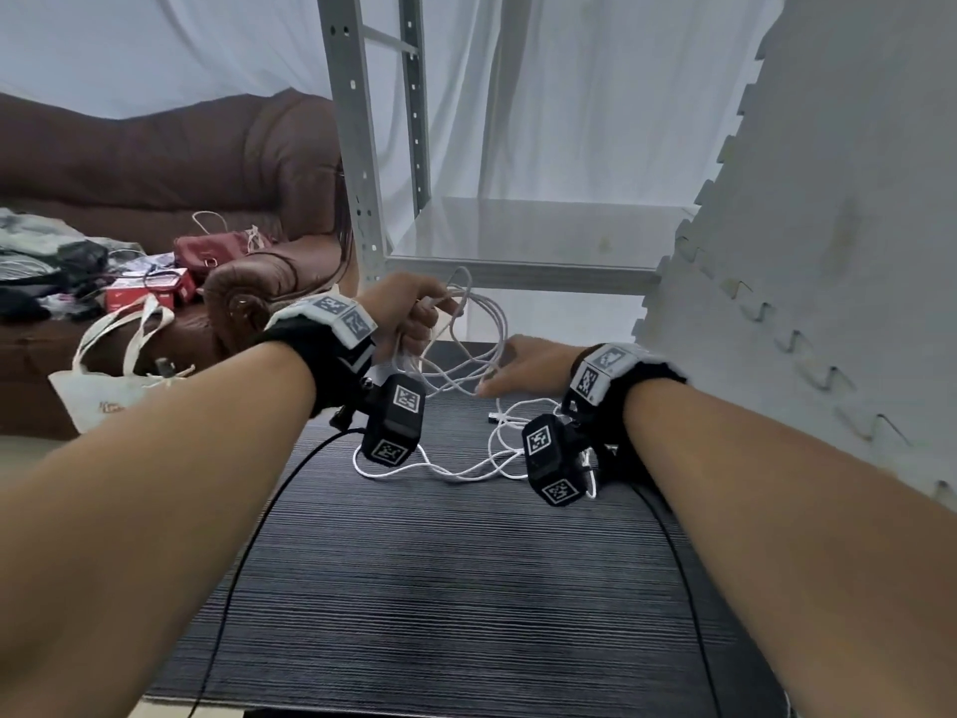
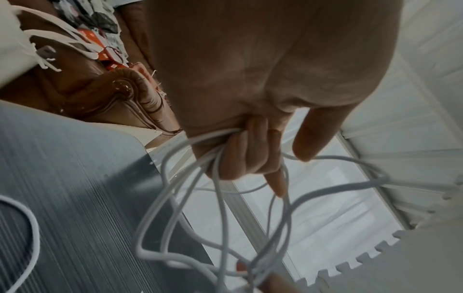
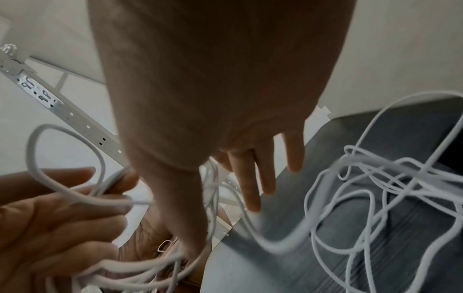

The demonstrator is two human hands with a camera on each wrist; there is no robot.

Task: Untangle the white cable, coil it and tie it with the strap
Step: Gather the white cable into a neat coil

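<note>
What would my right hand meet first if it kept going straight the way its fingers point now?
Most likely the white cable: the right hand, fingers straight, points toward the loops hanging from the left hand, with its fingertips at or nearly on a strand. Depth is unclear, so actual contact can't be confirmed.

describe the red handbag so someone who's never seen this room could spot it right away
Look to the brown sofa left of the grey metal shelf. The red handbag sits on its seat beside the rolled armrest, behind a red and white box. It is the only dark red bag there; the tote bag hanging in front is cream.
</note>
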